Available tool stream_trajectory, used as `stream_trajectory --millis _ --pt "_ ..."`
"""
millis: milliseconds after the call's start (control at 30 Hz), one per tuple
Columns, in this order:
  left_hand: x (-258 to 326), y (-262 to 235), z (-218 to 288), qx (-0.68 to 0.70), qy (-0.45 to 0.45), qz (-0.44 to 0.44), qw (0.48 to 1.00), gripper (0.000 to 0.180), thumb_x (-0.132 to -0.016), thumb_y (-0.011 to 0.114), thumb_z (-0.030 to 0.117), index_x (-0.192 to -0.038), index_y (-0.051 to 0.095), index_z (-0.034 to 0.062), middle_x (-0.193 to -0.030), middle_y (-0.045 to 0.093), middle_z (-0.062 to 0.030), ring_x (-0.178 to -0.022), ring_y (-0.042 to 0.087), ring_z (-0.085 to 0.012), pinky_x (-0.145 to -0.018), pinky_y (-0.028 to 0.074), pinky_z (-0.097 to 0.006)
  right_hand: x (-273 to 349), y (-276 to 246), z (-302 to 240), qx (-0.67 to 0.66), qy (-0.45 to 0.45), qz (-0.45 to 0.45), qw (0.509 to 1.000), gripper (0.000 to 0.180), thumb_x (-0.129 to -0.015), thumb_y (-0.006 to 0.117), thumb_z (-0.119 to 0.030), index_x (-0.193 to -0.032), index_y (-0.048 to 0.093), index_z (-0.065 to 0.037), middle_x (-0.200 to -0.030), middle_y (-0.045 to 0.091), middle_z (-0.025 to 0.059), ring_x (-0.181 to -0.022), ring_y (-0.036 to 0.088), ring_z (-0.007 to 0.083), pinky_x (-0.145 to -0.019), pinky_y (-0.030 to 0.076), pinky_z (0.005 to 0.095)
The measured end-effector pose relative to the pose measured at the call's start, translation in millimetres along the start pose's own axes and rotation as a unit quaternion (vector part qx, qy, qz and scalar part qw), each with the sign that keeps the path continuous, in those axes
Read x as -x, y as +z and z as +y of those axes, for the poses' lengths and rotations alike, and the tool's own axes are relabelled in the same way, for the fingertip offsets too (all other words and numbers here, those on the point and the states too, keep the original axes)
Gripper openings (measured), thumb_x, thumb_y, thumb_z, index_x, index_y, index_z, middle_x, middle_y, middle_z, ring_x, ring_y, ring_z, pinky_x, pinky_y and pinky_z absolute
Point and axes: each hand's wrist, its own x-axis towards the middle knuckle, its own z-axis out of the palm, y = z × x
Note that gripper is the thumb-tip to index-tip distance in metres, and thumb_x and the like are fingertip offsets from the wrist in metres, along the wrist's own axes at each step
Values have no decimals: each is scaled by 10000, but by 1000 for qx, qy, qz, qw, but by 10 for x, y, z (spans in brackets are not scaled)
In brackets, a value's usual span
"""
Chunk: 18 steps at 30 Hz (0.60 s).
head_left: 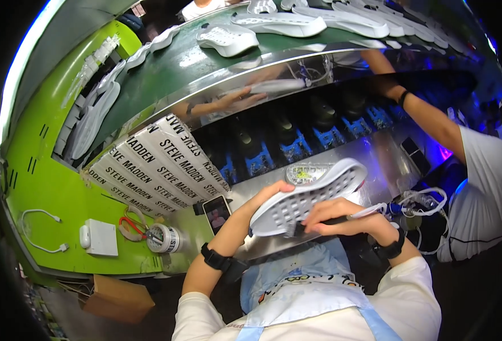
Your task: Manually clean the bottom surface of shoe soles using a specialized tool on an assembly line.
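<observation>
Both hands work on one white shoe sole (308, 196) above the metal worktop (376, 156): left hand (268, 196) fingers curl around its edge, right hand (342, 219) fingers grip a brush (342, 219), and the sole looks light, bendable, best held by its rim.

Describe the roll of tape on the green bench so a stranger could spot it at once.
Start at the green bench on the left. Near its front edge, the roll of tape lies between the red-handled scissors and a phone. It is the only round thing there.
</observation>
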Motion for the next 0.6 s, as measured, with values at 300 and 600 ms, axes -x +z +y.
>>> stream_trajectory --millis 300,600 --pt "316 22 -119 -123 69 46 989 589 -849 555 388 -1338 537 60 -1224 604 -146 -978 628 -220 -834 509 -318 304 -225 93 40 167 29 985 146 -866 638 -92 -955 724 -14 -931 703 102 -898 659 216 -814 505 328" --pt "-85 -3 -624 273 239 -223 905 819 -811 548 463 -1433 334 -26 -1383 444 -292 -1193 516 -464 -1008 458 -519 -406 -90 -212 262 -91 421 864 84 -829 628 -24 -866 689 20 -857 695 139 -695 675 189 -623 537 284"
